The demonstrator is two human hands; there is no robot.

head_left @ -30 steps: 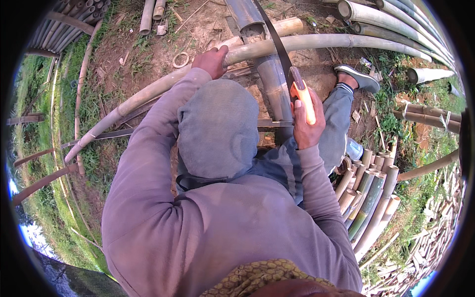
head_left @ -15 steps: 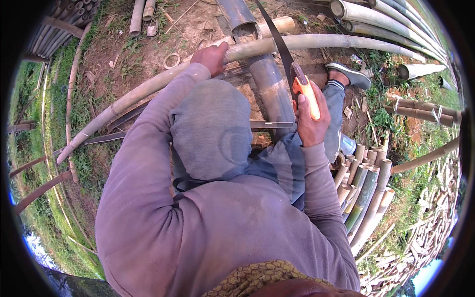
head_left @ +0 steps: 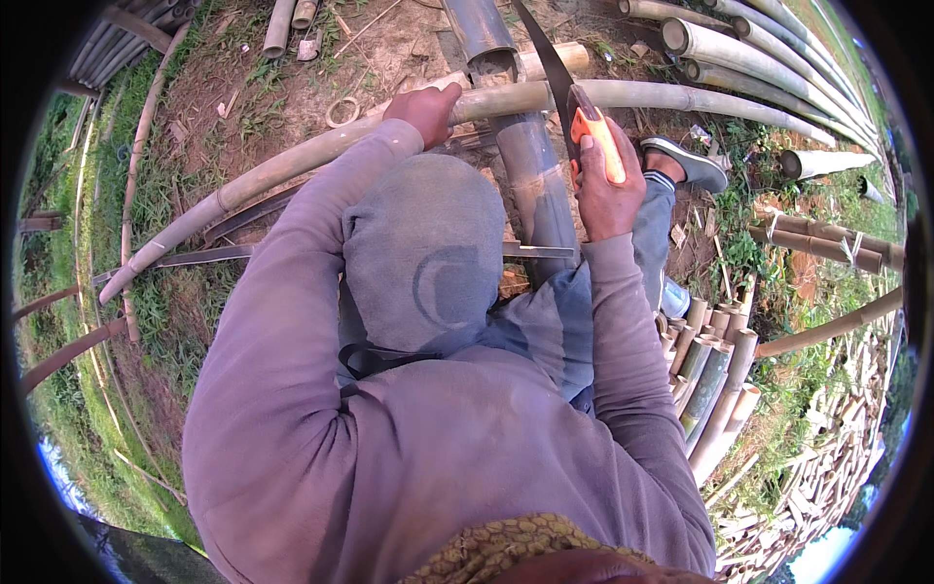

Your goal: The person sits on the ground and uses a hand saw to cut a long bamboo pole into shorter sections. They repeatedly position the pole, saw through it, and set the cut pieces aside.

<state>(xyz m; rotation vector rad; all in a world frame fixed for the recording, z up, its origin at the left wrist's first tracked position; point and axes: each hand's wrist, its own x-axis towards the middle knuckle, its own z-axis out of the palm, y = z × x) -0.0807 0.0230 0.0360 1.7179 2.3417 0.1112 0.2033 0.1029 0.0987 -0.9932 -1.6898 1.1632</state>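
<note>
A long pale bamboo pole (head_left: 662, 94) runs across in front of me, resting over a thick dark bamboo section (head_left: 525, 165). My left hand (head_left: 426, 113) is closed round the pole, left of that crossing. In my right hand (head_left: 609, 185) is a hand saw (head_left: 595, 136) with an orange handle, gripped with the fingers wrapped round it. Its dark blade reaches away from me and crosses the pole just right of the thick bamboo. Whether the teeth have cut into the pole I cannot tell.
Several cut bamboo lengths (head_left: 715, 380) stand bundled at my right. More poles (head_left: 710, 44) lie at the far right. A bamboo ring (head_left: 342, 112) is on the soil beyond my left arm. A flat strip (head_left: 535, 250) crosses near my lap. Bamboo scraps (head_left: 817, 487) are heaped lower right.
My right hand and the saw have moved away from me along the cut line, the handle now close to the pole. My left hand keeps its hold on the pole.
</note>
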